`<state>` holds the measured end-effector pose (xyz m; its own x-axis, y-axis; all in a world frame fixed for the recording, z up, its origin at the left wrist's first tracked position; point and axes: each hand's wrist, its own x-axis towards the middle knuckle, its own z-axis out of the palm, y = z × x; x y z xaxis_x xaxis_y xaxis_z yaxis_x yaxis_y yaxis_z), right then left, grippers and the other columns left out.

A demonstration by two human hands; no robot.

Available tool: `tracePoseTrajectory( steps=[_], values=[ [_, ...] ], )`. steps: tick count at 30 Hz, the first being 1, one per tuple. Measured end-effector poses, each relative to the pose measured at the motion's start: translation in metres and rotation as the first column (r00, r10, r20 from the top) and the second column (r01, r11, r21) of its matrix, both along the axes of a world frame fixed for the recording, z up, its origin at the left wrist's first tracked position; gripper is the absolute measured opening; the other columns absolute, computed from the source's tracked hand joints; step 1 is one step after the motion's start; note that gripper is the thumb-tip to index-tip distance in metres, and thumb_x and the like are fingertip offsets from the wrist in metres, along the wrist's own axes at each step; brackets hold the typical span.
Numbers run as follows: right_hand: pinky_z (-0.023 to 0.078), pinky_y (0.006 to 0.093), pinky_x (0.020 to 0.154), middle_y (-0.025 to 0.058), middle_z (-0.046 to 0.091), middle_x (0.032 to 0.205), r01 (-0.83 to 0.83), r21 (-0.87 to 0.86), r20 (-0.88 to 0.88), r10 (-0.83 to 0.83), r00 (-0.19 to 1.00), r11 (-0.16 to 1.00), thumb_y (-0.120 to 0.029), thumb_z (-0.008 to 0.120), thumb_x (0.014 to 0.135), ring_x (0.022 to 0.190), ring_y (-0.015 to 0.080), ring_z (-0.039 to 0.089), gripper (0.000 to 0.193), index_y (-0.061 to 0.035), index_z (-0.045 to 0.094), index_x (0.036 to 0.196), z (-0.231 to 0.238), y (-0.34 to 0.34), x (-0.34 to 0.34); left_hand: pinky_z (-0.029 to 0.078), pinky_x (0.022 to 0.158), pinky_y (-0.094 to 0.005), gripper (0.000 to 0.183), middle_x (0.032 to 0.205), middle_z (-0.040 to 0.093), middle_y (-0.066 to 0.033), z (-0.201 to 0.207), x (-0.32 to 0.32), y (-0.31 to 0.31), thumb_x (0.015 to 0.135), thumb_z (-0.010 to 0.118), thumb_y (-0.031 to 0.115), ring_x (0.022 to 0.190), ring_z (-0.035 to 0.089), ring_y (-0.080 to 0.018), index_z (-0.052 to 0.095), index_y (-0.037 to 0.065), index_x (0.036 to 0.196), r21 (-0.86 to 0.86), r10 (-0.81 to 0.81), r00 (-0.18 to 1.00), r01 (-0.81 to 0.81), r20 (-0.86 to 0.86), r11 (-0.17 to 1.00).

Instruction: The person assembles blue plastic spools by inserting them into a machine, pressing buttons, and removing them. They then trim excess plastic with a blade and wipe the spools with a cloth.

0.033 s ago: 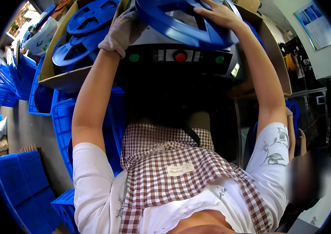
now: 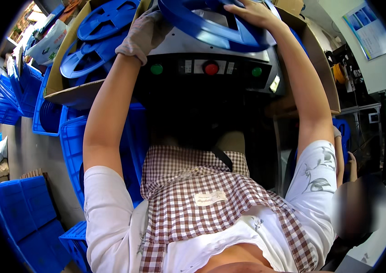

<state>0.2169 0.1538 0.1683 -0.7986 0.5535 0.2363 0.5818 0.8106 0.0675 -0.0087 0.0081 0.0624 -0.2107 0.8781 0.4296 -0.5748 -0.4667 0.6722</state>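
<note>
A large blue plastic reel (image 2: 202,31) with cut-out openings is held tilted above a machine at the top of the view, its far part cut off by the frame. My left hand (image 2: 145,35), in a grey knit glove, is closed at the reel's left edge; its fingertips are partly hidden. Bare, my right hand (image 2: 255,14) grips the reel's right side, fingers reaching over to an opening. Under the reel sits the machine's light metal top (image 2: 186,44). Its dark front panel (image 2: 179,78) carries a red button (image 2: 210,68) between two green ones.
To the left, a cardboard box (image 2: 76,96) holds several blue reels (image 2: 88,59); another box (image 2: 322,68) stands at right. Blue crates (image 2: 72,150) stand beside my left arm, with more blue boxes (image 2: 24,204) lower left. Another person's arm (image 2: 339,159) shows at right.
The reel has risen slightly toward the top of the view, uncovering more of the machine's metal top. My right hand has shifted slightly up and left with it.
</note>
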Motion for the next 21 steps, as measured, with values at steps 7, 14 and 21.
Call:
tracePoseTrajectory(
  steps=[7, 14, 21],
  values=[
    [0.026, 0.0409, 0.111, 0.0195, 0.037, 0.145, -0.073, -0.159, -0.023, 0.070, 0.997, 0.985, -0.065, 0.045, 0.086, 0.133, 0.0369, 0.035, 0.077, -0.0226, 0.027, 0.147, -0.012, 0.035, -0.034, 0.050, 0.095, -0.0328, 0.033, 0.119, 0.059, -0.0143, -0.010, -0.003, -0.001, 0.093, 0.043, -0.001, 0.106, 0.061, -0.0225, 0.050, 0.004, 0.125, -0.127, 0.201, 0.977, -0.191, 0.074, 0.973],
    [0.026, 0.0425, 0.111, 0.0203, 0.036, 0.145, -0.005, -0.251, 0.015, 0.009, 1.000, 0.968, -0.071, 0.039, 0.084, 0.133, 0.0379, 0.035, 0.080, -0.0233, 0.026, 0.148, -0.018, 0.026, -0.036, 0.044, 0.102, -0.0281, 0.035, 0.122, 0.059, -0.0111, -0.019, 0.002, -0.025, 0.092, 0.046, -0.004, 0.113, 0.058, -0.0223, 0.050, 0.006, 0.125, -0.097, 0.490, 0.702, -0.617, -0.517, 0.781],
    [0.045, 0.0414, 0.097, 0.0235, 0.055, 0.123, -0.222, -0.137, -0.599, 0.097, 0.795, 0.965, -0.049, 0.073, 0.075, 0.112, 0.0353, 0.056, 0.087, -0.0170, 0.033, 0.145, -0.087, 0.024, 0.130, 0.043, 0.098, -0.0366, 0.068, 0.126, 0.054, -0.0213, -0.063, 0.050, -0.111, 0.079, 0.073, 0.019, 0.117, 0.052, -0.0346, 0.040, 0.004, 0.136, 0.314, 0.492, -0.065, -0.839, -0.868, 0.444]
  ],
)
